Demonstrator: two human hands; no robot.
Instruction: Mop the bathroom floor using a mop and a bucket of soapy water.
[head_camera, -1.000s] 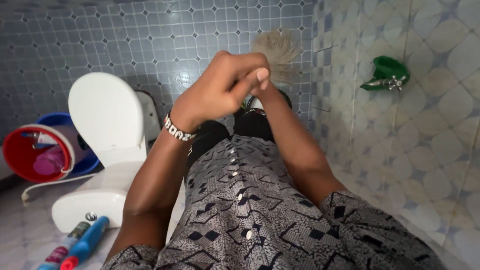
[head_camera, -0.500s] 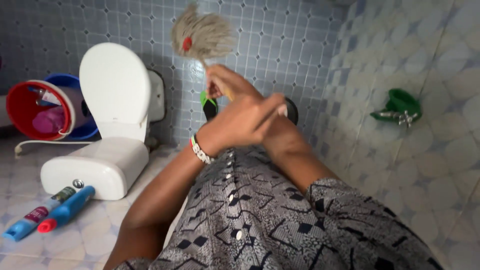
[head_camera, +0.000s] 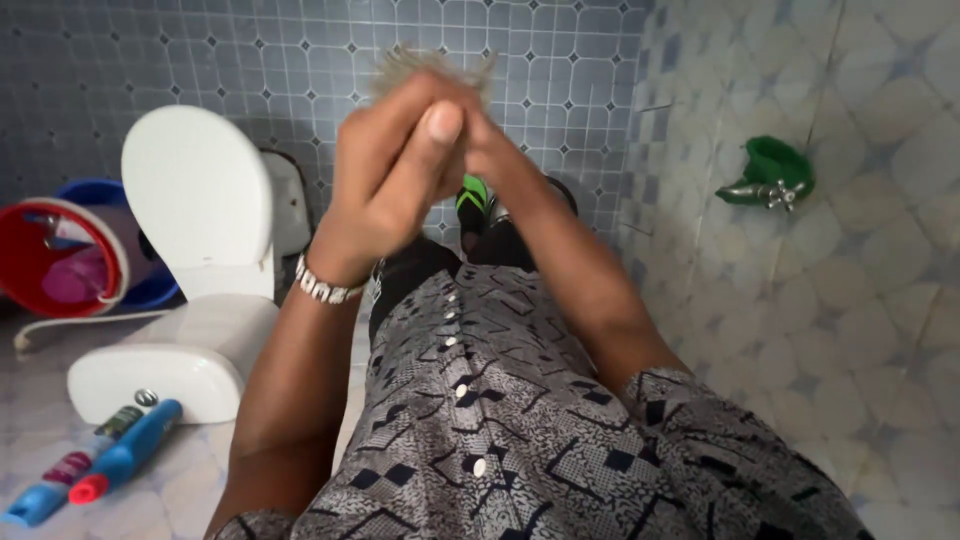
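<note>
Both hands, left hand (head_camera: 395, 175) and right hand (head_camera: 490, 150), are pressed together around the brush (head_camera: 430, 65); its blurred bristles seem to point up, right of the toilet (head_camera: 200, 220).

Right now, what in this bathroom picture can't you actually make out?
Head view only:
- Mop head: mostly hidden behind the left hand, and blurred.
- Mop handle: covered by both hands, so the grip is unclear.
- Right hand: largely behind the left.
- Red bucket: cut by the left edge; contents blurred.
- Feet: hidden by the patterned shirt.
</note>
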